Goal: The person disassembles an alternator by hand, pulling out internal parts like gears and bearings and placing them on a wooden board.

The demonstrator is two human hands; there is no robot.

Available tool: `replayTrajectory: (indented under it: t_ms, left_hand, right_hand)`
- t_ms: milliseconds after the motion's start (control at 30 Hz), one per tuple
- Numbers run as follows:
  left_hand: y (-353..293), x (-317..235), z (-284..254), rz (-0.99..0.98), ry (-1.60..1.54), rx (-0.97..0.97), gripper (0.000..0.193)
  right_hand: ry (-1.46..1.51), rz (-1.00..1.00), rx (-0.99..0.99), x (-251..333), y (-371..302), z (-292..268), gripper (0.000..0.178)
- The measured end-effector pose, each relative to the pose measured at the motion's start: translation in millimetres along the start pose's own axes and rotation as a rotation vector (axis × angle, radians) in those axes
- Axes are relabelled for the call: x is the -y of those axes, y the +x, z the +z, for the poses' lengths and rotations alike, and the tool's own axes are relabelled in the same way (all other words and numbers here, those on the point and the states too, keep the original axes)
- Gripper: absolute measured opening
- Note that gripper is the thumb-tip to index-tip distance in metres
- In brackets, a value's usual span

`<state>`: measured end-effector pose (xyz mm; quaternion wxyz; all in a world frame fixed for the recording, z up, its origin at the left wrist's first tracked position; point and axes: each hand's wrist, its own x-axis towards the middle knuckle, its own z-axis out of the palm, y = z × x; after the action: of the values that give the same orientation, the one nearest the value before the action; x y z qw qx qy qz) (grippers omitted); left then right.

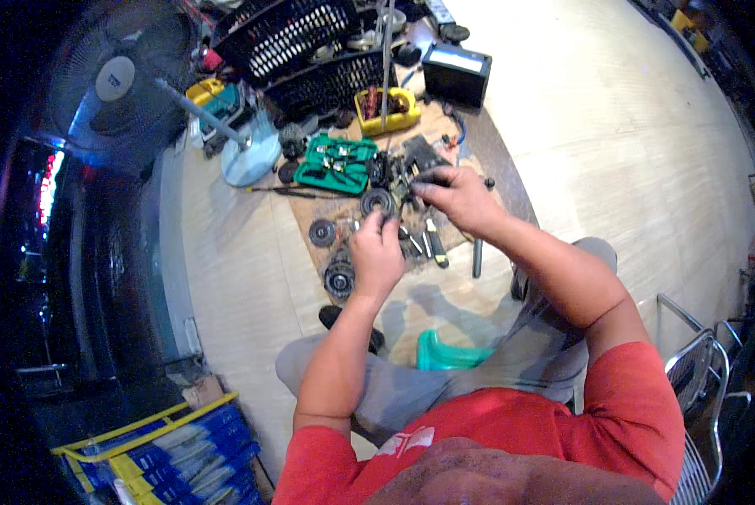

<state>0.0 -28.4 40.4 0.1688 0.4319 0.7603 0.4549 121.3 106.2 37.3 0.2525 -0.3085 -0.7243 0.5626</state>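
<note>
I sit on a low green stool [445,352] over a brown cardboard sheet [335,210] on the floor. My left hand [376,252] is closed around a round dark toothed part [377,202]. My right hand [457,198] pinches a dark metal engine assembly [403,172] just beyond it. Both hands meet over the middle of the cardboard. Loose round metal discs [322,231] and a larger round part [340,276] lie to the left of my left hand.
A green socket tool case [337,162] lies open behind the parts, and a yellow tray [388,111] beyond it. Black plastic crates [297,42], a black box [456,74], a standing fan [116,80] at left, screwdrivers [432,244], a metal chair [706,379] at right.
</note>
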Motion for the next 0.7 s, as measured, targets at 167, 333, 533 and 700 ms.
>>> replayTrajectory:
  t_ms: [167, 333, 533, 700]
  left_hand:
    - [1, 7, 4, -0.280, -0.546, 0.184, 0.023]
    - [-1, 12, 10, -0.250, -0.542, 0.160, 0.021]
    - [-4, -5, 1, -0.081, -0.132, 0.105, 0.017]
    - [-5, -9, -2, -0.060, -0.080, 0.102, 0.017]
  right_hand:
    - [0.076, -0.077, 0.012, 6, 0, -4, 0.025]
    - [0.054, -0.100, -0.025, 1, 0, -2, 0.025]
    - [0.102, -0.036, -0.020, 7, -3, -2, 0.025]
    - [0.192, 0.107, 0.034, 11, -1, -5, 0.026]
